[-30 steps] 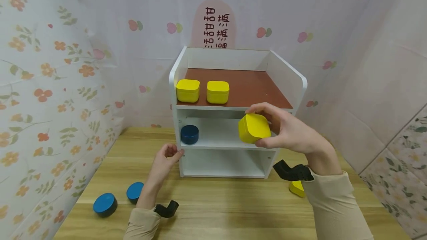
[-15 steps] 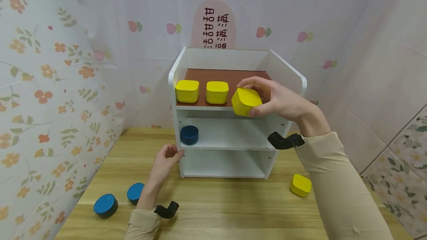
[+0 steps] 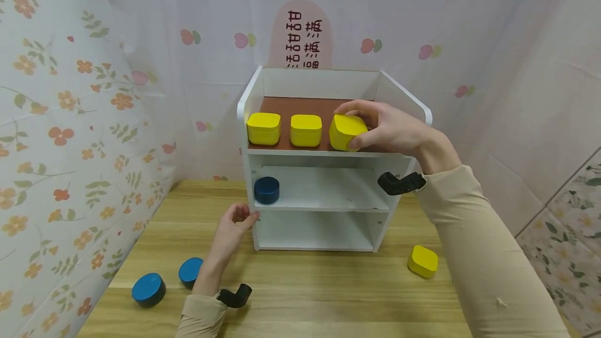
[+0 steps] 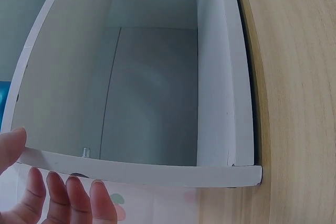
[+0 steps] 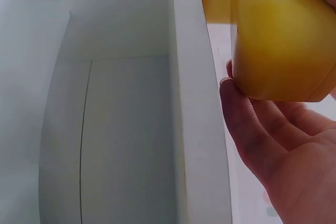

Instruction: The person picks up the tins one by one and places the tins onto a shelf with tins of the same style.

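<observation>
My right hand (image 3: 392,127) grips a yellow rounded-square box (image 3: 346,132) with a lid line, tilted slightly, at the front of the brown top of a white shelf (image 3: 324,154). Left of it on that top stand two matching yellow boxes, a middle box (image 3: 306,130) and a left box (image 3: 264,129). In the right wrist view, fingers lie under and behind the held yellow box (image 5: 286,35), close to the shelf edge (image 5: 199,103). My left hand (image 3: 233,226) holds the shelf's left side panel (image 4: 142,172), thumb on one side of the edge and fingers on the other.
A dark blue round tin (image 3: 266,190) sits at the left of the middle level. Two blue round tins, one far left (image 3: 148,290) and one (image 3: 190,271) partly behind my left forearm, lie on the wooden table (image 3: 300,291). Another yellow box (image 3: 423,261) lies on the right.
My right hand has carried the yellow box up and left from in front of the middle level to the top's front, beside the other two. The left hand has stayed in place.
</observation>
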`<act>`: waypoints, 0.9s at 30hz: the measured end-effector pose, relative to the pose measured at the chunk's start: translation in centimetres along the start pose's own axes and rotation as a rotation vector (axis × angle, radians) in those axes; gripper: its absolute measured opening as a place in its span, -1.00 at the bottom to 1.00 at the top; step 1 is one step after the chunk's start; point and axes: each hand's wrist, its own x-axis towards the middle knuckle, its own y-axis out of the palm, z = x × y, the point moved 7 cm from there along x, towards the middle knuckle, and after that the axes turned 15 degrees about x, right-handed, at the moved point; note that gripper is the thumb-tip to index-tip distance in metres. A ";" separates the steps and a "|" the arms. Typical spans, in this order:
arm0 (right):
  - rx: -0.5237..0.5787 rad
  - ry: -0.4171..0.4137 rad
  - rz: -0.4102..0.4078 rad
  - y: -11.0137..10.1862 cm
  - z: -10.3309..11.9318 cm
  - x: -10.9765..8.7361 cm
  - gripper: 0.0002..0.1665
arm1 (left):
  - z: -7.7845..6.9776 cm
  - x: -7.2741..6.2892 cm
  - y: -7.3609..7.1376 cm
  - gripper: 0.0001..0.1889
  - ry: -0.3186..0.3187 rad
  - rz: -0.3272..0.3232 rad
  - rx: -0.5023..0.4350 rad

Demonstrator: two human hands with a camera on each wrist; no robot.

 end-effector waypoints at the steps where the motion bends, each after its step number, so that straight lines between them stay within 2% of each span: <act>1: 0.008 0.007 -0.003 0.0 -0.1 0.1 -0.29 | 0.1 0.0 0.0 -0.74 -0.002 0.001 0.001; 6: -0.009 0.027 -0.013 -0.2 -0.1 0.4 -0.30 | 0.4 -0.1 -0.2 -0.75 -0.015 -0.003 -0.002; 14: -0.063 0.073 -0.038 -0.4 -0.2 0.6 -0.29 | 0.3 0.2 -0.2 -0.72 0.023 -0.006 0.017; 27: -0.101 0.127 -0.043 -1.0 -0.9 1.0 -0.32 | 0.0 -0.1 0.0 -0.73 -0.006 0.012 0.021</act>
